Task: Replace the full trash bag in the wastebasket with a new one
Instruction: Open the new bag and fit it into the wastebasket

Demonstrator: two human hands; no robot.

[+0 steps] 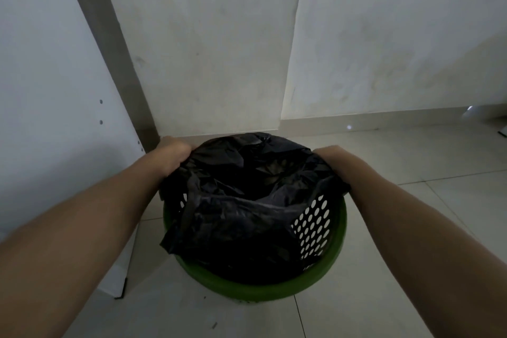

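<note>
The wastebasket [255, 290] stands on the tiled floor [384, 299], a round tub of stiff green plastic with a perforated wall. Inside it sits the black trash bag [247, 208], thin, crinkled film, slack and glossy; it likely weighs little but tears and slips easily, so the bunched rim is the best hold. At the rim's far sides, the left hand [175, 152] and right hand [333, 156] each curl round gathered film. Behind is a scuffed white wall [219, 49].

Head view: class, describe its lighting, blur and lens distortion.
Head view: dim, flat light; folds of the black trash bag sink into shadow; the wide-angle lens bends the wall corner; slightly soft overall; small bright speck on the baseboard.
</note>
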